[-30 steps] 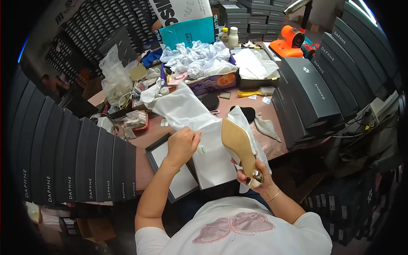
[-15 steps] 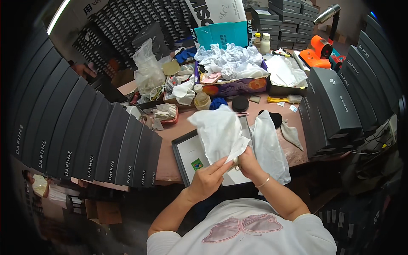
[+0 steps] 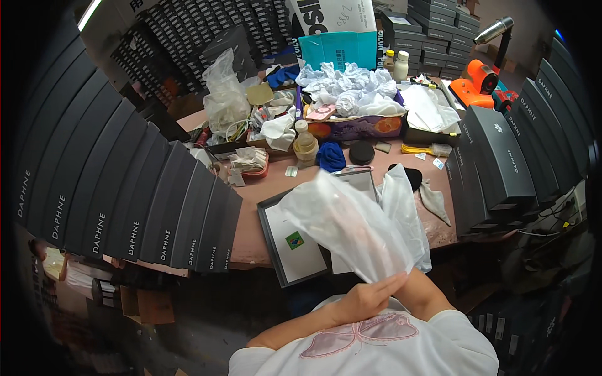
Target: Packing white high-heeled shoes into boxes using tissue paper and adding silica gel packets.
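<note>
A thin white fabric bag [image 3: 313, 203] is pulled over my right hand [image 3: 354, 229], which shows dimly through the cloth; its fingers are blurred. My left hand [image 3: 367, 299] is closed on the mouth of the bag at my right wrist. Beneath the bag lies an open dark grey box [image 3: 271, 254], partly covered by it. Its pale inside bears a small green sticker [image 3: 295, 240]. A second white bag [image 3: 401, 194] lies on the table to the right of the box. Beyond that are a black pad [image 3: 412, 177] and a greyish cloth [image 3: 434, 203].
Rows of dark shoe boxes [image 3: 135, 194] wall the left side, and more boxes [image 3: 495, 160] stand at the right. Along the back are a carton [image 3: 357, 127] of crumpled white paper, a bottle [image 3: 305, 150], a blue cloth [image 3: 331, 156], a round black tin [image 3: 362, 153] and a yellow-handled brush [image 3: 426, 150].
My right hand has gone into the bag, which now stretches out over the hand. My left hand has drawn the bag's mouth back to the right wrist, toward me.
</note>
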The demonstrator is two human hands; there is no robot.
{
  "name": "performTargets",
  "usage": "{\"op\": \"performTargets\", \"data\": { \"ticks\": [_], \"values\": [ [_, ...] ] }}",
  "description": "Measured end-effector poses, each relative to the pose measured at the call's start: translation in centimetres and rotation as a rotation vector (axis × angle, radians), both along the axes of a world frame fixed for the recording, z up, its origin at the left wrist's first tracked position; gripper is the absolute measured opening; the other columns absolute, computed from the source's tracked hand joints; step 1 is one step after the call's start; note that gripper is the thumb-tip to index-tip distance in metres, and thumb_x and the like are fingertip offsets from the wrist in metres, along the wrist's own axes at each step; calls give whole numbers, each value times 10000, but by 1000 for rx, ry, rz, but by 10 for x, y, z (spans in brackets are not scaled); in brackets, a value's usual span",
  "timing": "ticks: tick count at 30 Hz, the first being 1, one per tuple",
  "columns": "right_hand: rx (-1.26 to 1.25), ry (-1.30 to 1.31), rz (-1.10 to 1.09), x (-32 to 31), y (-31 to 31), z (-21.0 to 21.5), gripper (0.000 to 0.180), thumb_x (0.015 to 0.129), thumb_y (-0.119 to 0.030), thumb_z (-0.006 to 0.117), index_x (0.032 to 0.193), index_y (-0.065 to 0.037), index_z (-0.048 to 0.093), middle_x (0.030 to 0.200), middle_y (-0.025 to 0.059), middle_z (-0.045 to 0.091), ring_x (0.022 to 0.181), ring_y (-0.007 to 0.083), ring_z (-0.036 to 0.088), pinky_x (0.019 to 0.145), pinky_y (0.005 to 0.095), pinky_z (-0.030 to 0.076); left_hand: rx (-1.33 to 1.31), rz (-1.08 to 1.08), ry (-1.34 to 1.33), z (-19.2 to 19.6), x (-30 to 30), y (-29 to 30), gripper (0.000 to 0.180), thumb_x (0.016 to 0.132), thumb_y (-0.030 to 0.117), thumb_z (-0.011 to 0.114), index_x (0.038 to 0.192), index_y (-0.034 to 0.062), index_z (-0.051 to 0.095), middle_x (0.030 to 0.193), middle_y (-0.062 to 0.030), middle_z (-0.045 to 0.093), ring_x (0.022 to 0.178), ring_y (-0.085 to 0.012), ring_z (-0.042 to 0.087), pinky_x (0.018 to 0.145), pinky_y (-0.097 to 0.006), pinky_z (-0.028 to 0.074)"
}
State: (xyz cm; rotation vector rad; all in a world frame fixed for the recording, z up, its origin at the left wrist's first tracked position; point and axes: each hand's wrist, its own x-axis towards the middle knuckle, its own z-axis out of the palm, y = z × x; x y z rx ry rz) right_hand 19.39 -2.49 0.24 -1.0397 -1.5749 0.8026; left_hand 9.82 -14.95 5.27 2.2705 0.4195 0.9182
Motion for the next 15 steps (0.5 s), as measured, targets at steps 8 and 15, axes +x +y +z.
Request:
{"op": "performTargets", "data": {
  "ticks": [8,15],
  "values": [
    [-98,15,114,-14,-65,21,596,912,-226,563,1426,-62,308,1400,164,391,1275,318,419,1062,412,347,-1582,468,-993,-15,-68,51,638,880,418,634,1385,101,409,1351,-85,491,1235,-266,478,1031,-441,412],
    [-807,797,829,23,-122,24,724,925,-405,546,1502,-167,178,1496,146,307,1352,352,345,1110,487,278,-938,808,-1094,2,-93,79,482,813,80,673,1259,14,504,1171,-84,568,1025,-197,582,900,-353,496]
  ]
}}
